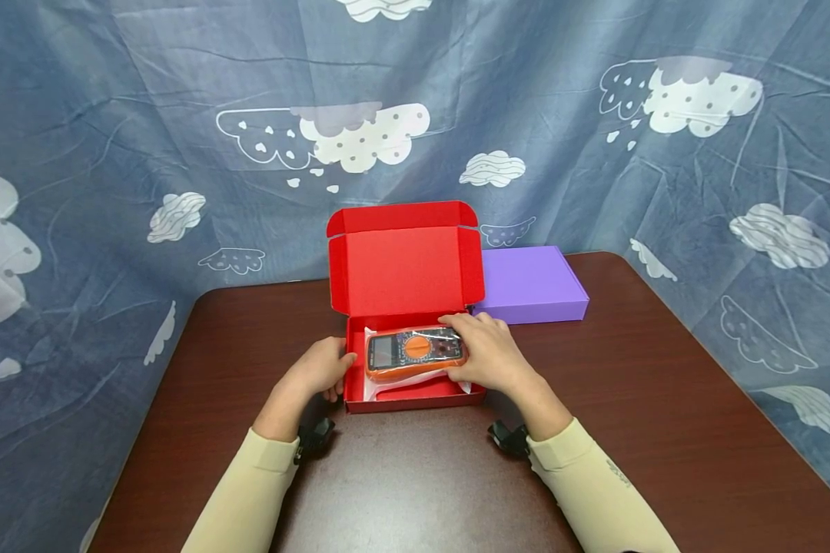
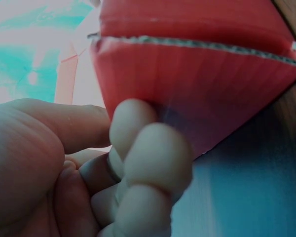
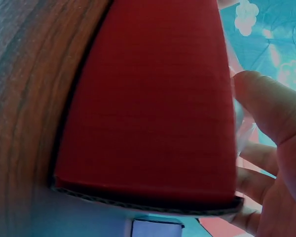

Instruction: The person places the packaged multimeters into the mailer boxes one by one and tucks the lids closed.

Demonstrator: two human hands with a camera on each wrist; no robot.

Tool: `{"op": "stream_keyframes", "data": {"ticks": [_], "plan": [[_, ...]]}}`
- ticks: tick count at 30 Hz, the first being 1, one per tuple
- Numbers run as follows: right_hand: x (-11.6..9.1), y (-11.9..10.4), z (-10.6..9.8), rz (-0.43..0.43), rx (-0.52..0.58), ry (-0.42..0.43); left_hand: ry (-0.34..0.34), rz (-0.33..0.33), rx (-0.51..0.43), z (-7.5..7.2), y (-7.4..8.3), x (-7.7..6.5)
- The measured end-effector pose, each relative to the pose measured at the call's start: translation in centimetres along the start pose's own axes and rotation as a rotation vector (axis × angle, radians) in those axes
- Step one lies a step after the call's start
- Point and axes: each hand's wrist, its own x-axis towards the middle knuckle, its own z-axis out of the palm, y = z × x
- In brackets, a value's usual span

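A red cardboard box (image 1: 406,404) stands on the table with its lid raised at the back. In it is an orange and black multimeter (image 1: 417,348) in clear plastic wrap, its dial facing up. My right hand (image 1: 489,350) grips the multimeter's right end, thumb on the near side and fingers on the far side. In the right wrist view the box wall hides most of the multimeter. My left hand (image 1: 321,369) holds the box's left wall, with the thumb over the rim and curled fingers (image 2: 158,153) against the outside.
A closed purple box (image 1: 532,280) lies behind and to the right of the red one. The brown table (image 1: 401,476) ends at the back against a blue curtain (image 1: 360,69) with white clouds. Dark wrist cameras (image 1: 314,438) sit under both sleeves.
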Motion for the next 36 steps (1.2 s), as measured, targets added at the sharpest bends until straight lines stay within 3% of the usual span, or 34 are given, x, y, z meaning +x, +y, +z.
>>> {"op": "stream_keyframes", "data": {"ticks": [24, 36], "plan": [[0.1, 0.6, 1.2, 0.025, 0.034, -0.021, -0.001, 0.008, -0.002, 0.2, -0.1, 0.3], [0.0, 0.7, 1.6, 0.077, 0.017, -0.121, -0.004, 0.003, 0.011, 0.1, -0.1, 0.3]]}}
